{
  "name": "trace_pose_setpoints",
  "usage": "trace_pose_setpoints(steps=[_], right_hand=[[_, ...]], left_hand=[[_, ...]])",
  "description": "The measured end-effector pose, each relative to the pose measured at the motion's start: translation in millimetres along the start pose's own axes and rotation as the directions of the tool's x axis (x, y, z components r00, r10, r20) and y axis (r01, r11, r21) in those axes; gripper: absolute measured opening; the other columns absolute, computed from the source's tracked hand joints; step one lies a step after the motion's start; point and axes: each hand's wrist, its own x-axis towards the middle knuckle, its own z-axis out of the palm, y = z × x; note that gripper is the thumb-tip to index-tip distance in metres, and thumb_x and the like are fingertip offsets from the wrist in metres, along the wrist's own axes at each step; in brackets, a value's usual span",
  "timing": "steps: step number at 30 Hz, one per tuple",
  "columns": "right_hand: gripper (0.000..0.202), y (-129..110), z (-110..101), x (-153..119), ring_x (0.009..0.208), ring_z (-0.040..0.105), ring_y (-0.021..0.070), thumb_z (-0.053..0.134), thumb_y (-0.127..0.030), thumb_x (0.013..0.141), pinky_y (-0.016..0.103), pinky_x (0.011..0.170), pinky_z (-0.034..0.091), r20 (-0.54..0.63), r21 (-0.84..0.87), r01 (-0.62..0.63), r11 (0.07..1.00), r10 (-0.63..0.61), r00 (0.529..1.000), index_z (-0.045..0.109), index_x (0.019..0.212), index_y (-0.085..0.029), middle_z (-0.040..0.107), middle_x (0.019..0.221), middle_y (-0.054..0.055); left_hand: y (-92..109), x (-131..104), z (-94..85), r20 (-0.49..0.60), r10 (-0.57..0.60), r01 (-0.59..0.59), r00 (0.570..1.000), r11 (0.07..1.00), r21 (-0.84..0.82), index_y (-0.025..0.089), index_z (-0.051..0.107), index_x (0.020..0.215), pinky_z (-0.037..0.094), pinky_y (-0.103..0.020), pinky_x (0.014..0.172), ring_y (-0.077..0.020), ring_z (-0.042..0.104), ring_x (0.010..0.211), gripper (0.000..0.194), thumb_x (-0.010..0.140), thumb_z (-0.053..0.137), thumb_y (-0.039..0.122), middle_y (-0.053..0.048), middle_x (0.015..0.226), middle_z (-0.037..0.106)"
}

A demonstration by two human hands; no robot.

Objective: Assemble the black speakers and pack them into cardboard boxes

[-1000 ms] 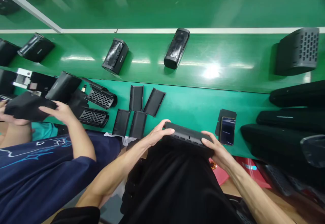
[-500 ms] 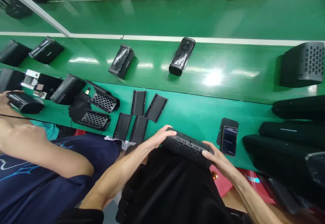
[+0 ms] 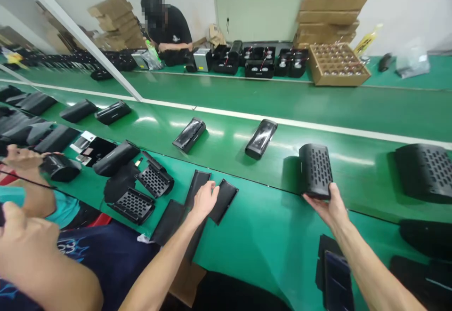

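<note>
My right hand (image 3: 326, 205) grips the lower end of a black perforated speaker housing (image 3: 315, 170), its thumb on the near right corner, at the edge of the green conveyor belt (image 3: 226, 137). My left hand (image 3: 205, 200) is over the black curved panels on the green table, near the panel (image 3: 223, 200) to its right. Its fingers are partly bent, and whether they touch a panel I cannot tell. Other dark panels (image 3: 168, 221) lie to the left of that hand and partly under its forearm.
Two glossy black speakers (image 3: 261, 139) lie on the belt ahead, and another housing (image 3: 425, 172) stands at the right. A phone (image 3: 338, 278) lies near my right forearm. Perforated shells (image 3: 132, 205) and a co-worker's arm (image 3: 45, 259) are at the left.
The housing has moved from my lap, where both hands held it, forward and right to the belt in my right hand. My left hand has let go and moved over the panels. The view has tilted up.
</note>
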Motion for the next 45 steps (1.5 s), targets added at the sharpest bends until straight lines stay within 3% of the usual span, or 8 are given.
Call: trace_pose_setpoints(steps=[5,15,20,25,28,34,38,45], right_hand=[[0.051,-55,45,68,0.091,0.076,0.0249,0.049,-0.063,0.097,0.047,0.08,0.066,-0.13,-0.007,-0.002,1.0,0.001,0.991,0.055,0.128,-0.023,0.073,0.115,0.014],[0.066,-68,19,68,0.069,0.077,0.0306,0.072,-0.068,0.081,0.04,0.059,0.064,-0.21,-0.222,0.004,0.975,-0.052,0.976,0.064,0.115,-0.013,0.074,0.078,0.017],[0.054,-14,30,4,0.058,0.065,0.0206,0.067,-0.07,0.08,0.033,0.053,0.057,-0.174,-0.273,0.093,0.958,-0.144,0.974,0.06,0.108,-0.024,0.067,0.074,0.004],[0.056,99,60,-119,0.093,0.074,0.0338,0.088,-0.06,0.069,0.048,0.073,0.065,0.25,-0.223,-0.013,0.975,0.07,0.966,0.066,0.114,-0.034,0.074,0.096,0.005],[0.048,133,68,-164,0.091,0.071,0.0319,0.081,-0.064,0.079,0.048,0.073,0.065,0.289,-0.152,-0.035,0.988,0.078,0.954,0.063,0.117,-0.04,0.071,0.092,0.0],[0.052,98,26,-184,0.055,0.052,0.0173,0.083,-0.068,0.076,0.031,0.049,0.051,0.274,-0.06,-0.054,0.997,0.069,0.959,0.068,0.107,-0.029,0.059,0.067,-0.003],[0.05,61,-2,-195,0.054,0.051,0.0137,0.089,-0.062,0.073,0.026,0.049,0.045,0.353,-0.074,-0.131,0.989,0.149,0.924,0.071,0.099,-0.023,0.062,0.067,-0.001],[0.047,49,-17,-211,0.066,0.06,0.0159,0.085,-0.059,0.081,0.026,0.06,0.048,0.435,-0.155,-0.196,0.968,0.245,0.866,0.068,0.109,-0.025,0.067,0.076,-0.001]], left_hand=[[5,51,5.7,0.066,0.04,-0.05,0.997,0.987,0.155,0.016,0.056,0.139,0.046,-0.043,0.109,-0.0329,0.062,0.132,0.041,0.105,0.045,0.036,-0.021,0.141,0.065],[12,74,12.5,0.228,0.068,-0.105,0.971,0.983,0.153,0.025,0.062,0.136,0.047,-0.048,0.108,-0.0337,0.067,0.125,0.038,0.105,0.042,0.033,-0.014,0.13,0.075],[17,73,12.6,0.271,0.108,-0.101,0.956,0.994,-0.042,0.023,0.067,0.132,0.047,-0.04,0.113,-0.0293,0.065,0.13,0.036,0.101,0.051,0.03,-0.011,0.129,0.075],[26,48,30.9,0.32,0.037,0.053,0.947,0.962,-0.267,0.016,0.065,0.128,0.062,-0.033,0.075,-0.0219,0.075,0.066,0.035,0.096,0.053,0.026,-0.003,0.073,0.073],[33,19,46.3,0.37,-0.025,0.185,0.929,0.896,-0.404,0.012,0.059,0.127,0.059,-0.028,0.058,-0.0178,0.07,0.052,0.036,0.095,0.051,0.026,-0.001,0.066,0.067],[36,-47,41.0,0.498,0.006,0.345,0.867,0.714,-0.609,0.017,0.047,0.12,0.058,-0.028,0.049,-0.0178,0.069,0.053,0.047,0.09,0.059,0.051,0.001,0.074,0.061],[30,-72,20.0,0.628,0.173,0.452,0.759,0.555,-0.698,0.02,0.051,0.106,0.046,-0.022,0.035,-0.0163,0.063,0.042,0.059,0.084,0.061,0.074,0.002,0.065,0.062],[18,-92,21.3,0.632,0.299,0.323,0.715,0.661,-0.678,0.019,0.053,0.098,0.024,-0.017,0.034,-0.0083,0.041,0.029,0.057,0.087,0.065,0.074,0.01,0.044,0.049]])
